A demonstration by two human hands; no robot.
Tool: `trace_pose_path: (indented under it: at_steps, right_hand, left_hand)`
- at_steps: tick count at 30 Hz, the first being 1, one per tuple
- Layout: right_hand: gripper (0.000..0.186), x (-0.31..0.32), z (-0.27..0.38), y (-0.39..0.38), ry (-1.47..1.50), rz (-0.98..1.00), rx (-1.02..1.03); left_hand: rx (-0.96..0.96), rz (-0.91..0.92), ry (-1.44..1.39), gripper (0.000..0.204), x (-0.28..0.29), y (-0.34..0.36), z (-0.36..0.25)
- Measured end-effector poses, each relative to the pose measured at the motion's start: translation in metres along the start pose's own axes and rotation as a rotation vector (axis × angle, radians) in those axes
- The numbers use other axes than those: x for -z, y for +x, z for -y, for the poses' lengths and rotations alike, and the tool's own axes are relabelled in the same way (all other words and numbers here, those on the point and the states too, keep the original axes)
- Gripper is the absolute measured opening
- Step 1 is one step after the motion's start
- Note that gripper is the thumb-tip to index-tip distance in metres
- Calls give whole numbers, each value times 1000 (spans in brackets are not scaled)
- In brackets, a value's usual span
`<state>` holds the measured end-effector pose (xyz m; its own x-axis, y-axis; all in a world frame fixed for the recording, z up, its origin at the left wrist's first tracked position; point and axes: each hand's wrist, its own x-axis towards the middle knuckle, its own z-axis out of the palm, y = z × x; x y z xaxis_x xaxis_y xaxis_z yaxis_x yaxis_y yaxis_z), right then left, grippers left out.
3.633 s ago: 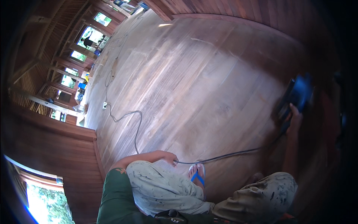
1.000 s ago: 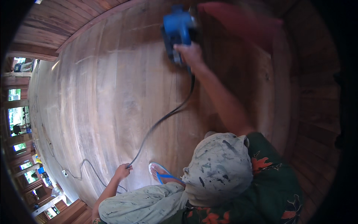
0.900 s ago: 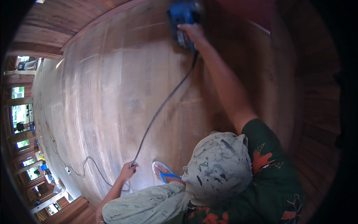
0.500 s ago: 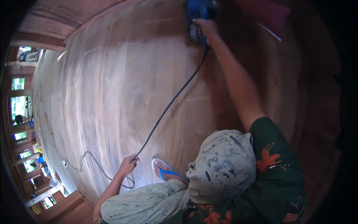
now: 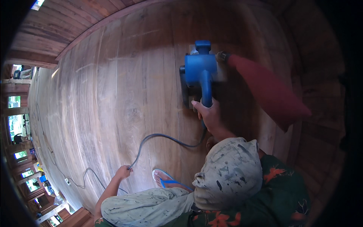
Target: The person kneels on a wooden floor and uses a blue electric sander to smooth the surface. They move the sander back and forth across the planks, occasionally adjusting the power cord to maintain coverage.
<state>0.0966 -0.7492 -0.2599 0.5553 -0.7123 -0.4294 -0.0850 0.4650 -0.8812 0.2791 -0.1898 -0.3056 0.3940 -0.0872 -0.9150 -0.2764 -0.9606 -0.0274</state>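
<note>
My right hand (image 5: 208,113) is closed on the rear handle of a blue power sander (image 5: 198,68), resting on the wooden floor (image 5: 124,83) ahead of me. A red cloth dust bag (image 5: 268,87) sticks out from the sander's right side. From the handle a dark cord (image 5: 159,134) runs in a loose curve down to my left hand (image 5: 124,172), which is closed on it near my left knee. My foot in a blue-strapped sandal (image 5: 162,178) sits just right of that hand, between it and my paint-spotted trousers.
A plank wall (image 5: 56,30) borders the floor ahead and at upper left, and a darker wall (image 5: 314,159) runs along the right. The cord continues left to a white socket block (image 5: 68,181). Along the far left are window openings (image 5: 15,125) and assorted blue and yellow items (image 5: 41,174).
Over the last half second the sander and my right hand have moved back toward me, and the cord has gone slack into a curve. The dust bag now shows more fully.
</note>
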Motion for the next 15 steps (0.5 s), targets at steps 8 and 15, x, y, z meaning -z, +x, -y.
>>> trace_pose_path:
  at_steps: [8, 15]
  right_hand:
    - [24, 0, 34, 151, -35, -13, 177]
    - [29, -11, 94, 325, -39, 38, 235]
  left_hand:
    - [-58, -2, -180, 19, 0, -37, -51]
    - [-239, -18, -632, 19, 24, -79, -131]
